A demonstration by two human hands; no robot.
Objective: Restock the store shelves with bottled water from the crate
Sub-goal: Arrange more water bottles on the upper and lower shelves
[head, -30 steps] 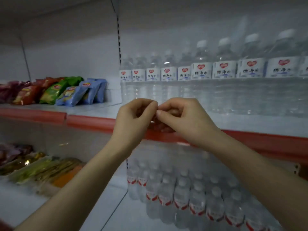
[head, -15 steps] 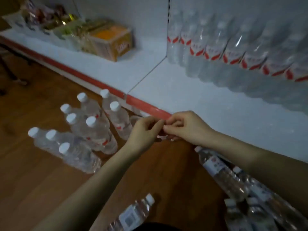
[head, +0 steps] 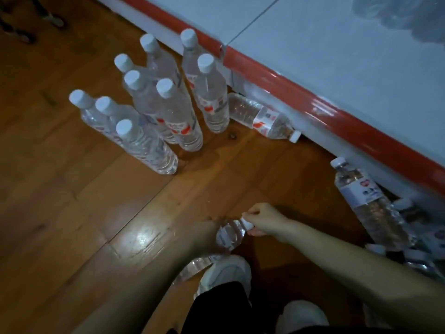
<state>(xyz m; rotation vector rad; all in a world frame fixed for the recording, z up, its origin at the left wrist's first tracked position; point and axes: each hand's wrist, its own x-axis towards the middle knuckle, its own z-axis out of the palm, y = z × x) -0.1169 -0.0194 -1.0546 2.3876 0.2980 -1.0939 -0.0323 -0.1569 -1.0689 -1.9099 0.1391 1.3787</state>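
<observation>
A clear water bottle (head: 230, 233) with a white cap lies on the wooden floor in front of my feet. My right hand (head: 263, 221) pinches its cap and neck. My left hand (head: 212, 233) wraps the bottle's body from the left, with its fingers mostly hidden behind the bottle. Several upright bottles (head: 156, 104) stand in a cluster on the floor at the upper left. One bottle (head: 262, 119) lies against the shelf base. No crate is in view.
The bottom shelf (head: 337, 44) with its red front strip (head: 289, 83) runs diagonally across the upper right, stocked bottles (head: 397, 10) at its back. More bottles (head: 368, 203) lie piled at the right by the shelf base. My white shoes (head: 226, 273) are below the hands.
My view dropped from the upper shelves to the floor. Both hands went down from the red shelf edge and took hold of a bottle lying on the floor.
</observation>
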